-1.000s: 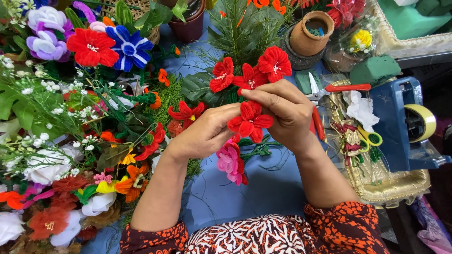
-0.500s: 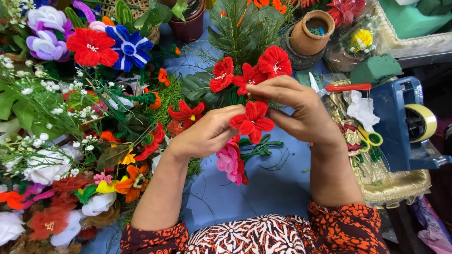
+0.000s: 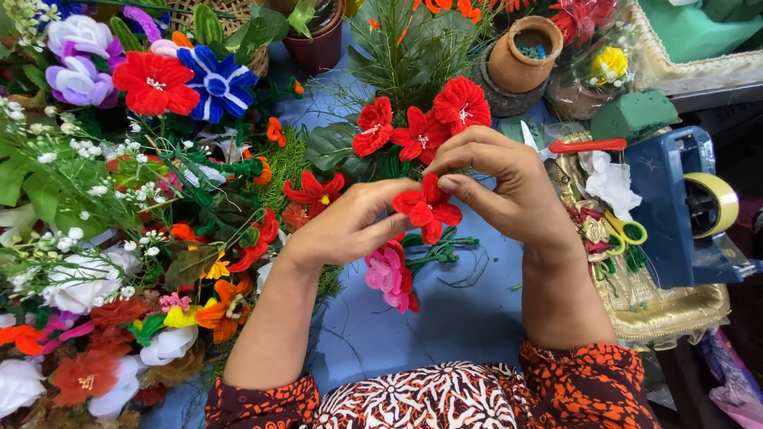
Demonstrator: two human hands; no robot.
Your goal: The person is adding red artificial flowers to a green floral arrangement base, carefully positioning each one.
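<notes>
The stem of the small red felt flower (image 3: 427, 208) vanishes behind the left hand (image 3: 350, 226) and right hand (image 3: 509, 187). The blue plastic tape dispenser (image 3: 675, 206) runs off frame at right, and the woven wicker basket (image 3: 230, 32) is cropped at the top.

Blue tape dispenser (image 3: 675, 206) at rt, clay pot (image 3: 523, 56), red-handled scissors (image 3: 584, 146), gold tray (image 3: 675, 306)

Blue table (image 3: 477, 318) open below; flower heap (image 3: 119, 238) (left), tape dispenser (image 3: 675, 206) hem sides.

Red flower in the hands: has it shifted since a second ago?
Barely. The red flower sits about where it was, below the three-bloom red cluster and above the pink flower; both hands hold it.
</notes>
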